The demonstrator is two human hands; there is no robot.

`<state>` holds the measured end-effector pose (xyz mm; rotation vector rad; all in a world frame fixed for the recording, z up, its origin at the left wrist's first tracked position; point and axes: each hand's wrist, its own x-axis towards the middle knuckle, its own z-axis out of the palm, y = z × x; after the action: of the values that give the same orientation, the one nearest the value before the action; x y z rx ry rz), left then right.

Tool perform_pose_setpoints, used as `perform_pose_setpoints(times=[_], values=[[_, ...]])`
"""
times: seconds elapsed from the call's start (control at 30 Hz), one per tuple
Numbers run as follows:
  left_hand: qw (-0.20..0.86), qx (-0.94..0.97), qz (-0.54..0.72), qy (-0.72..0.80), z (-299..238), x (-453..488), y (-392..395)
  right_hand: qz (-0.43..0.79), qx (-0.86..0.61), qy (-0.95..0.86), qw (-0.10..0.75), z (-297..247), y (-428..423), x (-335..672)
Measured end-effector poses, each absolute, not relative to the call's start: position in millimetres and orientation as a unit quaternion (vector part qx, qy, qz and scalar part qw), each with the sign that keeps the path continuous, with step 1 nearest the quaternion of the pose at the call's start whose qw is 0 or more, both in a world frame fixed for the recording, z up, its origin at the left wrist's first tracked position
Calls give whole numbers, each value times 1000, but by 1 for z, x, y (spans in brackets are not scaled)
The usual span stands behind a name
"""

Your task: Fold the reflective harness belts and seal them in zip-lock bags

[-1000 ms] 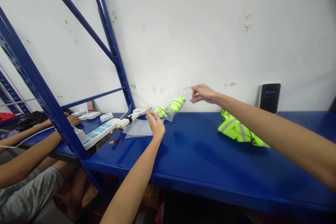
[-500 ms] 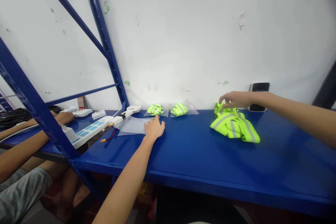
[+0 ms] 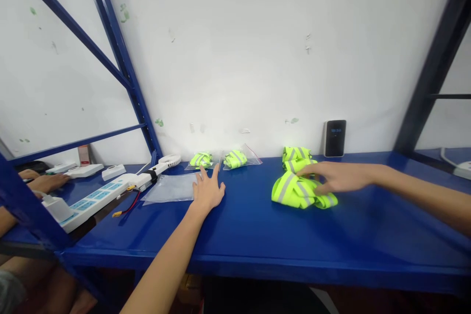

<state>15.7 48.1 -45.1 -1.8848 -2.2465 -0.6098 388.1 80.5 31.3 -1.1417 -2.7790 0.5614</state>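
Crumpled yellow-green fabric bundle with grey reflective stripes (image 3: 292, 194) lies on the blue metal table (image 3: 239, 235), under the fingers of the right hand (image 3: 340, 176). These fingers bend over its right part and seem to touch it, but I cannot tell whether the grip is closed on the cloth. The left hand (image 3: 208, 189) rests with fingers spread and holds nothing; its fingertips are at the right edge of the flat, clear plastic bags (image 3: 167, 190).

One second ago the right hand was in the air near the wall, close to a bagged bundle; now it is at the loose cloth. That bagged yellow-green bundle (image 3: 234, 159) now lies on the table, so I judge that the work has passed from the packed piece to the loose one.

The loose bundle has its longer axis mostly from left to right, along the table, with a narrow tail toward the right. Its stripes run in several slanted directions. Just behind it is a folded yellow-green piece (image 3: 296, 153), nearer the wall; I cannot tell whether the two are joined. The bagged bundle's clear bag extends to the right, with its reddish edge slanting. Another bagged bundle (image 3: 201, 159) is beside it, on the left.
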Motion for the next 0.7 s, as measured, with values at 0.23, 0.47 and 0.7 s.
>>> perform_pose_setpoints(times=[0.23,0.47,0.7], values=[[32,-721,-185,-667,-43,37,45,170,-308,-935,50,25,59,339],[25,-763,-238,-601,-36,47,49,152,-288,-929,174,5,69,309],[58,-867,-337,-364,-10,47,67,434,-166,-884,56,37,39,316]])
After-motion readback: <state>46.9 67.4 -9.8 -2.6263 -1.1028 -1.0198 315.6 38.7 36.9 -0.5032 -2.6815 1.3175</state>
